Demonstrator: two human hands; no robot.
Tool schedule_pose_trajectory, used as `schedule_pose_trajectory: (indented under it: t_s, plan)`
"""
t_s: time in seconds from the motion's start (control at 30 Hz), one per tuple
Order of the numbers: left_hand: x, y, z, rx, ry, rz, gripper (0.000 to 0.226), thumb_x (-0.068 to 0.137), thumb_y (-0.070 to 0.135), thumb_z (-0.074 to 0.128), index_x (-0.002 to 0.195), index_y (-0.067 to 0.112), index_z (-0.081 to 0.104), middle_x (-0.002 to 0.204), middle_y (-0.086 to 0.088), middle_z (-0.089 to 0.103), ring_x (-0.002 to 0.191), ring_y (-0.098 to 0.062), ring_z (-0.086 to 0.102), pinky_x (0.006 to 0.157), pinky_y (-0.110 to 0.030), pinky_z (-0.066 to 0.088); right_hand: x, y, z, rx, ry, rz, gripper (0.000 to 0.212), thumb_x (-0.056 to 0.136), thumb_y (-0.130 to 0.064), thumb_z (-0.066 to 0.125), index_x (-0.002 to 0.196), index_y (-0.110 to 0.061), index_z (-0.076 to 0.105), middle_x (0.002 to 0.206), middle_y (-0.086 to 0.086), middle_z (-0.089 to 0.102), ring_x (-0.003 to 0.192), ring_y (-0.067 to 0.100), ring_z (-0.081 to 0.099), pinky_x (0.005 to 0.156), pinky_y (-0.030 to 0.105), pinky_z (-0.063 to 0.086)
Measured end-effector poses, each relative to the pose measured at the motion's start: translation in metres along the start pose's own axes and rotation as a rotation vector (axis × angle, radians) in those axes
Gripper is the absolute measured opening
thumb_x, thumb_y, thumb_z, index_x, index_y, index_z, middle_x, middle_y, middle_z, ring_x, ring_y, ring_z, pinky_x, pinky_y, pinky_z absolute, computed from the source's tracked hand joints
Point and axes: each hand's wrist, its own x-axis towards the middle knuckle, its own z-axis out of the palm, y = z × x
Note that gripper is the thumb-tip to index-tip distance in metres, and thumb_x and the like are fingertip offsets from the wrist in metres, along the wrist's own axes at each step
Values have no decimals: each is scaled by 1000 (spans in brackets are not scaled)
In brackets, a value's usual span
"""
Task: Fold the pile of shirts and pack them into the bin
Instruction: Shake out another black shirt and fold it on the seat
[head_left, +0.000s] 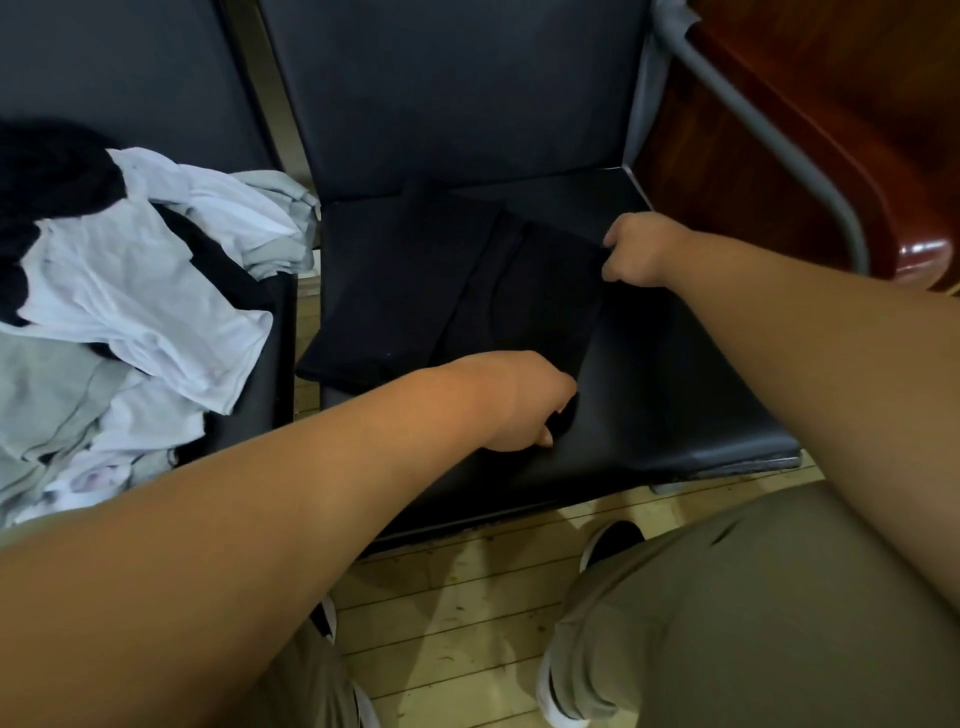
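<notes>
At far left we see the pile of shirts (130, 291) heaped on the left chair (260, 405). It is a loose tangle of white, pale grey and black cloth, creased and unfolded, with one white piece hanging over the seat's right edge. A narrow gap of floor separates this chair from the middle chair (675, 415).

On the middle chair's seat lies the black shirt (467, 291). It is spread flat and partly folded, with a lengthwise panel laid over itself. Its left part reaches the seat's left edge and droops slightly past it. Black cloth on a black seat makes the exact outline hard for us to trace.

Our left hand (519, 400) is at the shirt's near edge, with the fingers curled in and gripping the cloth at the near corner. Our right hand (639, 249) is at the far right side of the fold, with the fingers bent and pinching that edge.

To the right of both hands the seat is bare and glossy out to its front right corner. Beyond it a grey metal armrest tube (779, 130) curves down, close against a dark red wooden cabinet (779, 78). In front of the seat is the pale plank floor (467, 597), with our khaki trousers (753, 623) beside it.
</notes>
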Motion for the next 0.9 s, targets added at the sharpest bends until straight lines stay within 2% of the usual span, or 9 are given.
schedule_pose_trajectory:
  t_s: [0.1,0.23,0.37,0.47,0.53,0.67,0.77,0.83,0.9]
  plan:
    - [-6,-7,-2,-58,38,30,33,103,26,62,131,28,45,94,4,57,72,-12,55,55,-27,39,0,-4,-2,50,-23,29,31,93,-26,72,120,-9,68,119,13,65,108,31,62,96,44,55]
    - [-18,-14,-15,-203,40,55,54,103,25,53,147,53,38,90,4,63,72,-15,65,62,-32,54,0,-15,-4,271,-15,75,33,91,-30,66,117,-10,60,114,9,63,103,29,64,88,42,55]
    - [-29,-30,-29,-199,89,10,28,101,30,50,114,42,71,105,13,67,91,-10,64,85,-37,58,3,-32,-3,678,-9,137,25,98,-21,58,122,-12,58,111,8,69,90,20,73,73,35,59]
    - [-41,-49,-35,-245,147,-54,23,98,38,55,92,31,76,92,13,73,87,-9,68,86,-41,61,6,-50,-4,933,1,142,29,102,-12,56,132,-12,54,106,6,65,83,18,71,64,33,58]
    - [-51,-62,-41,-271,174,-79,24,97,44,59,88,31,77,84,16,72,82,-6,67,81,-37,60,4,-64,-5,1109,7,128,22,103,-5,56,123,-13,55,104,6,63,82,19,70,67,35,63]
    - [-67,-91,-47,-314,214,-147,28,97,54,62,84,35,78,80,14,74,79,-3,69,77,-27,53,12,-86,0,1350,27,82,62,97,3,56,150,-26,42,121,10,65,92,31,77,74,48,66]
    - [-75,-112,-47,-365,221,-173,27,99,49,63,85,34,80,87,19,75,83,-1,72,81,-25,54,13,-104,3,1395,45,36,69,97,7,54,152,-33,42,124,6,64,91,29,77,72,45,67]
    - [-78,-124,-45,-399,209,-197,25,100,44,65,86,30,80,81,23,73,77,0,71,71,-18,52,15,-115,6,1395,49,17,75,97,9,53,155,-37,39,123,5,61,91,28,76,68,40,67]
    - [-79,-136,-44,-408,184,-226,19,98,39,70,87,27,79,75,15,74,68,-1,70,64,-17,51,19,-126,8,1399,56,7,80,97,10,52,157,-41,36,128,5,59,94,29,76,66,38,66]
